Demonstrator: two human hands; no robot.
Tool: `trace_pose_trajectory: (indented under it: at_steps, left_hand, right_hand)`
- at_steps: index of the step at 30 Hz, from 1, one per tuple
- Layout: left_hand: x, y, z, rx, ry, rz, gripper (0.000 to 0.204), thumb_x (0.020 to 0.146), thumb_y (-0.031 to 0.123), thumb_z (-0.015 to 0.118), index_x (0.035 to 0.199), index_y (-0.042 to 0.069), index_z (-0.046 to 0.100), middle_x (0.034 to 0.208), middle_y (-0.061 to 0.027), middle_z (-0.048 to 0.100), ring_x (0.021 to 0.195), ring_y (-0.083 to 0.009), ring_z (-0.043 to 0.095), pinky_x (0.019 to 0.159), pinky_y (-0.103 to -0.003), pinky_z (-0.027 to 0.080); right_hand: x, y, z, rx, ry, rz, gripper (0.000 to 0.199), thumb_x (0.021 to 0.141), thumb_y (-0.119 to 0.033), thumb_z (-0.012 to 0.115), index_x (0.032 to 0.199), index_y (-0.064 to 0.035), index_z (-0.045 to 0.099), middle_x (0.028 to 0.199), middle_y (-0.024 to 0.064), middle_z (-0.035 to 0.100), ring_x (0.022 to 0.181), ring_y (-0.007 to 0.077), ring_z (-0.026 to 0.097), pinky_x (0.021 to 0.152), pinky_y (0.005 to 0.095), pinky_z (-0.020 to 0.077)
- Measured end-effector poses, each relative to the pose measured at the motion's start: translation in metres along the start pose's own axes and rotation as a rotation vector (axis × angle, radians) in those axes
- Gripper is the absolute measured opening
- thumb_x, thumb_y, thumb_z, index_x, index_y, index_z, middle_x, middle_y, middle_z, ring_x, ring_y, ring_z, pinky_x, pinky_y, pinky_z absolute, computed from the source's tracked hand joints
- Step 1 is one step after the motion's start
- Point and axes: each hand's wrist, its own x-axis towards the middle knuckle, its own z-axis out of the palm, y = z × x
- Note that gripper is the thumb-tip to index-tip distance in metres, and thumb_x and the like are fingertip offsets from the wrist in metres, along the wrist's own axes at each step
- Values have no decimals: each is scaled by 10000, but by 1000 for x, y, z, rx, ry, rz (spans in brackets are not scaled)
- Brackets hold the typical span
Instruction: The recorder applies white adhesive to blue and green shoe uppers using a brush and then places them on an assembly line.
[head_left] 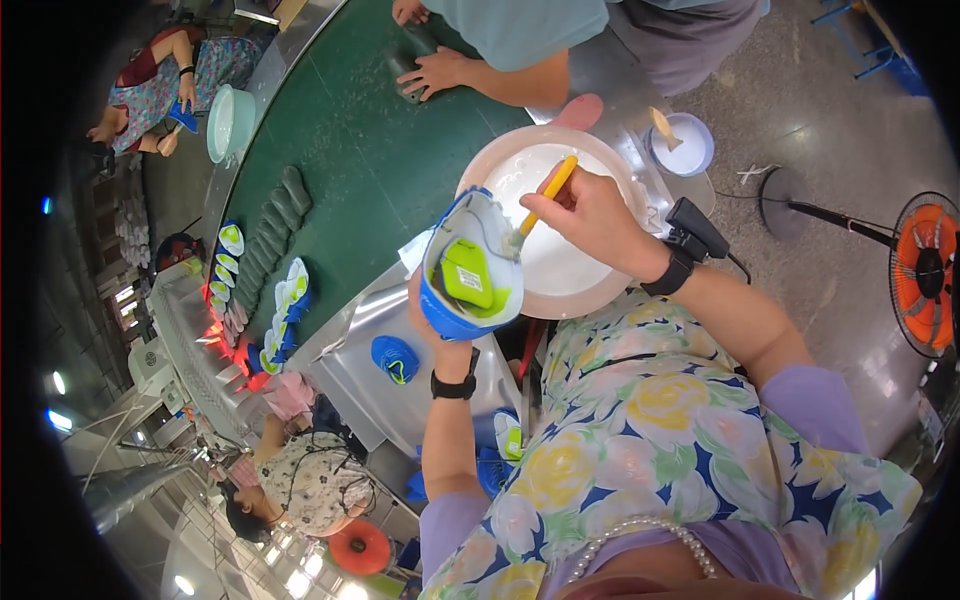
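Note:
My left hand (436,335), mostly hidden behind it, holds up a blue shoe upper (440,290). The upper's opening faces me, showing a pale lining and a bright green piece with a white label (466,272). In my right hand (605,222) is a brush with a yellow handle (550,190). Its bristles meet the upper's right inner edge. Right behind the upper stands a wide pink basin (590,308) with white liquid in it. A single blue shoe upper (395,359) lies on the metal tabletop below my left hand.
A green conveyor belt (345,190) carries rows of dark foot-shaped forms (270,235) and blue-green uppers (288,305). Across it a co-worker's hand (435,73) rests on a dark form. A small tub (683,148) with a brush and a standing fan (928,272) are at the right.

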Motion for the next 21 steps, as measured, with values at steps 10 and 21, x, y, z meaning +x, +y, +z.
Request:
trace_pose_trajectory:
  at_steps: [10, 21]
  left_hand:
    - [26, 31, 9, 462, 73, 600, 339, 860, 85, 613, 1194, 39, 578, 1180, -150, 613, 1089, -291, 593, 959, -364, 451]
    - [-15, -12, 10, -1004, -538, -1180, 428, 953, 362, 516, 1269, 73, 527, 1203, -94, 615, 1048, -230, 628, 866, -381, 542]
  right_hand:
    - [-22, -8, 10, 377, -130, 310, 291, 861, -232, 689, 870, 45, 599, 729, 83, 656, 608, 117, 620, 561, 228, 484]
    - [-1, -10, -5, 148, -411, -516, 164, 841, -90, 678, 986, -57, 610, 998, 86, 648, 919, 260, 632, 809, 320, 489]
